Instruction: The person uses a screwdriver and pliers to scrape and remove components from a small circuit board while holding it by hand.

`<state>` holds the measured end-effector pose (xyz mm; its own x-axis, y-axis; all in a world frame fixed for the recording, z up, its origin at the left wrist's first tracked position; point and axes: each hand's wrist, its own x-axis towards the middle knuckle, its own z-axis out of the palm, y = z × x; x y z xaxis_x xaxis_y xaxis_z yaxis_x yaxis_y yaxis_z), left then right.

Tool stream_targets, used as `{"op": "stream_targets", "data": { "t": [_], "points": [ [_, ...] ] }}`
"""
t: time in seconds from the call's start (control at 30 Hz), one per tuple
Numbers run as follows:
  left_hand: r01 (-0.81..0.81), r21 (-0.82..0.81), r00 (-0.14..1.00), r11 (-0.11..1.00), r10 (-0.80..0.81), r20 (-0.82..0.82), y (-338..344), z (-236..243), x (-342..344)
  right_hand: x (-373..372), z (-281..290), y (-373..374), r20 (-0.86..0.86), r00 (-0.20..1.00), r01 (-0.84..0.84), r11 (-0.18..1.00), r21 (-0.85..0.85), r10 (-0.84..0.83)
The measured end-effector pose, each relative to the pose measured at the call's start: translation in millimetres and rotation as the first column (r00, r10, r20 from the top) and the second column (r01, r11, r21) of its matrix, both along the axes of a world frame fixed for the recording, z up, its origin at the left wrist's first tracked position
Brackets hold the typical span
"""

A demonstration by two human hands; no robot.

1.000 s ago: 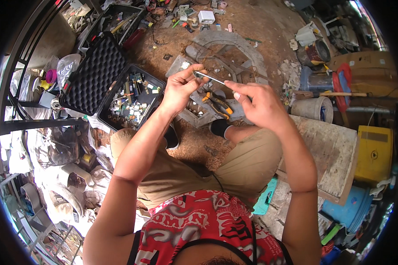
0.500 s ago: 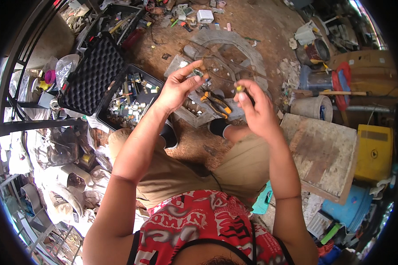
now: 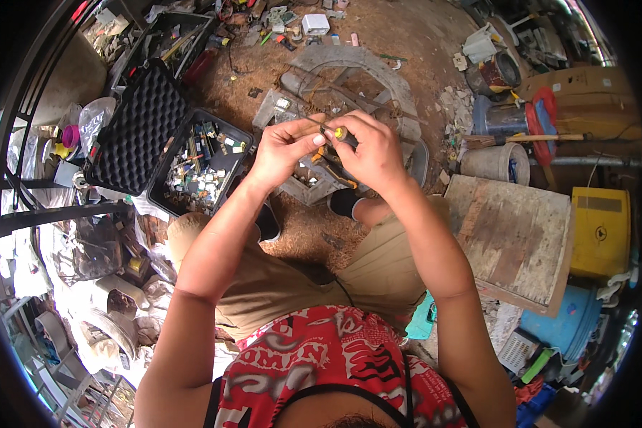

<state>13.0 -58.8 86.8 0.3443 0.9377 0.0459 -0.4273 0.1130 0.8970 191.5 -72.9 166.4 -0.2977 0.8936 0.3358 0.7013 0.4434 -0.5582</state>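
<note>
In front of me my two hands meet above a grey frame on the ground. My right hand (image 3: 367, 151) is closed around a screwdriver (image 3: 341, 133) with a yellow and dark handle, its thin shaft pointing left. My left hand (image 3: 285, 151) pinches a small piece between thumb and fingertips, close to the shaft. The fingers mostly hide this piece, so its kind does not show. Beneath the hands lie pliers (image 3: 335, 170) with orange and black handles, partly covered by the right hand.
At left an opened black case (image 3: 247, 134) holds many small electronic parts; its lid (image 3: 139, 132) is lined with foam. The grey frame (image 3: 403, 89) lies ahead. On the right are a worn wooden board (image 3: 510, 239), a bucket (image 3: 488, 162) and a yellow box (image 3: 600, 228).
My right hand has moved left with the screwdriver and now meets the left hand, which has dropped slightly. The view has shifted a little.
</note>
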Motion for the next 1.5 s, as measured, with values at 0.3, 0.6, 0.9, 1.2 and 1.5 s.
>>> {"op": "stream_targets", "data": {
  "t": [0.3,0.6,0.9,1.2,1.5],
  "points": [
    [0.060,-0.093,0.998,0.994,-0.059,0.013,3.5,-3.4,2.2,-5.6,-12.3,4.0,-0.041,0.999,0.026,0.999,-0.026,-0.027],
    [0.089,-0.200,0.992,0.976,-0.105,-0.072,11.5,-5.7,-9.2,1.4,-22.3,19.5,-0.090,0.985,0.078,0.849,-0.523,-0.146],
    [-0.022,-0.208,0.992,0.978,-0.005,-0.129,14.6,-11.8,-6.4,12.5,-6.0,-18.2,-0.213,0.942,0.196,0.940,-0.278,-0.259],
    [0.019,-0.064,0.973,0.998,-0.033,-0.229,0.3,-5.4,3.5,-2.1,-28.1,4.6,-0.054,0.988,0.143,0.987,-0.074,-0.147],
    [0.089,-0.150,0.990,0.985,-0.103,-0.093,1.3,-4.9,4.5,-13.8,-34.0,-0.2,0.087,0.990,0.075,0.941,0.329,-0.110]
  ]
}}
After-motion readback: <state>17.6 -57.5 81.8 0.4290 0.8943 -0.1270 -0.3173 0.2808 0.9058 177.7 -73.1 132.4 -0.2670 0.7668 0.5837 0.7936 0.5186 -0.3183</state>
